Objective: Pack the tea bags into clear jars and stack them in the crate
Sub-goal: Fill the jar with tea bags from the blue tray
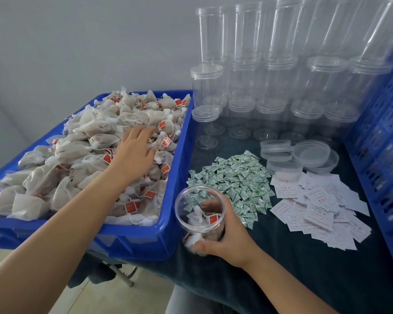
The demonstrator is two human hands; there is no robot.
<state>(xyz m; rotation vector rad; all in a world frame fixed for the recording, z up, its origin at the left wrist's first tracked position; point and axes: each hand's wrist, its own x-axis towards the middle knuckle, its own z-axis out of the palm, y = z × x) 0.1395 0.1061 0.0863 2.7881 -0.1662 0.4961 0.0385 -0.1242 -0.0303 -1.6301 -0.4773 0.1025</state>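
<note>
A blue tray [177,168] on the left is heaped with white tea bags [82,141] bearing small red tags. My left hand [135,150] lies on the heap with its fingers spread, touching the bags. My right hand [225,236] grips an open clear jar [200,214] tilted toward me just right of the tray's near corner. A few tea bags lie inside the jar. The blue lattice crate [381,137] stands along the right edge.
Stacks of empty clear jars [279,82] with lids fill the back of the dark table. Loose clear lids [304,155], a pile of small green-and-white sachets [236,182] and white printed slips [318,207] lie between the jars and my right hand.
</note>
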